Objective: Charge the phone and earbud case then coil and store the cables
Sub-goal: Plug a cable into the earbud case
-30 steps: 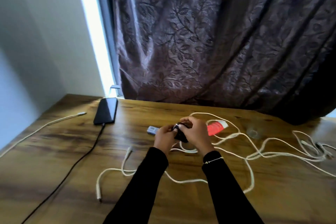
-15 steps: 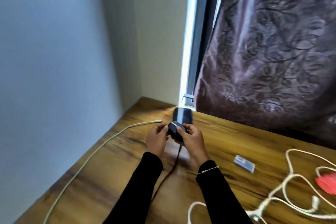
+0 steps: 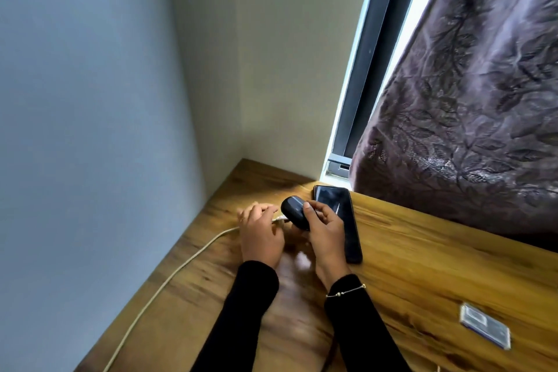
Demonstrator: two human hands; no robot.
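My right hand grips a black oval earbud case just above the wooden table, near its far left corner. My left hand pinches the plug end of a beige cable, with the metal tip touching or almost touching the case's left side. The cable trails back over the table toward the lower left. A black phone lies flat, screen dark, directly behind my right hand; its lower part is partly hidden by that hand.
Grey-white walls close in at the left and back. A window frame and a dark patterned curtain hang over the table's far edge. A small flat blue-white box lies at the lower right.
The view has swung left toward the table's corner. Both hands carried the earbud case from the middle of the table to beside the phone, and my left hand has picked up the beige cable's plug.
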